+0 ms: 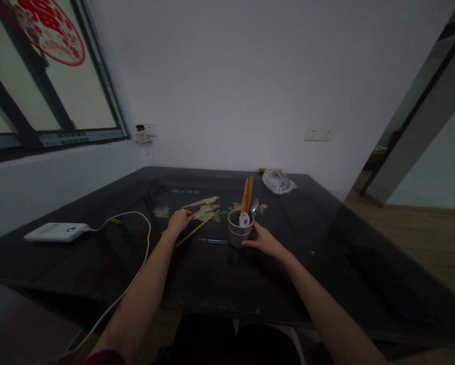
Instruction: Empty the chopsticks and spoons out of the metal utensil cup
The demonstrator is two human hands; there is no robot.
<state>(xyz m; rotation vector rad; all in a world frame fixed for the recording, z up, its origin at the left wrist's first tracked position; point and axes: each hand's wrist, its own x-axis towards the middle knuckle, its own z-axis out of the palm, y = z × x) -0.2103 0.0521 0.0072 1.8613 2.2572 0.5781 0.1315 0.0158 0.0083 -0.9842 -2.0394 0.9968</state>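
A small grey cup [239, 230] stands on the dark glass table [318, 238], with wooden chopsticks [247, 194], a white spoon [244, 219] and a metal spoon [254, 205] upright in it. My right hand [264, 240] rests against the cup's right side, fingers curled round it. My left hand [179, 221] lies left of the cup, fingers closed on loose wooden chopsticks [202, 215] that lie on the table and point towards the cup.
A white device [55, 231] with a white cable [136, 263] sits at the table's left. A crumpled clear plastic bag [277, 181] lies at the far edge by the wall. A window [40, 76] is at the left, a doorway [421, 126] at the right.
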